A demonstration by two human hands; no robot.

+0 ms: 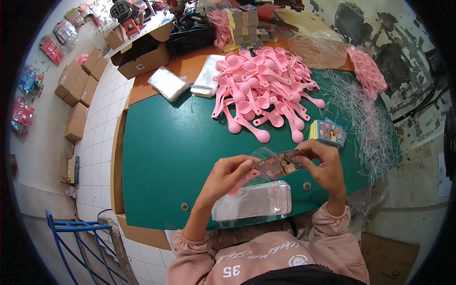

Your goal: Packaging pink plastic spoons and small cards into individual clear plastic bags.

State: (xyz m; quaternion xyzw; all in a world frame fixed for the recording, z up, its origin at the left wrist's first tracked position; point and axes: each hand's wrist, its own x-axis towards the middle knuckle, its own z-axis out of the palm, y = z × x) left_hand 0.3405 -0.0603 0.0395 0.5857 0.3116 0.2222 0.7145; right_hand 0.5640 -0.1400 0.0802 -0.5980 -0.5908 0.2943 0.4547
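My left hand (227, 176) is closed on the edge of a clear plastic bag (261, 153), with a pink measuring spoon (244, 183) under its fingers; the spoon's far end is hidden. In my right hand (327, 164) a colourful printed card (288, 164) is pinched at its right end. The card overlaps the bag, and I cannot tell how far inside it lies. Just below both hands lies a stack of clear bags (247, 202) at the table's near edge. Beyond my right hand sits a stack of similar cards (327, 132).
A large heap of pink spoons (261, 80) covers the back middle of the green table (161, 166). More bag packs (168, 84) lie at the back left, near an open cardboard box (145, 57). Plastic wrap (365, 128) spreads along the right edge. Someone sits far off.
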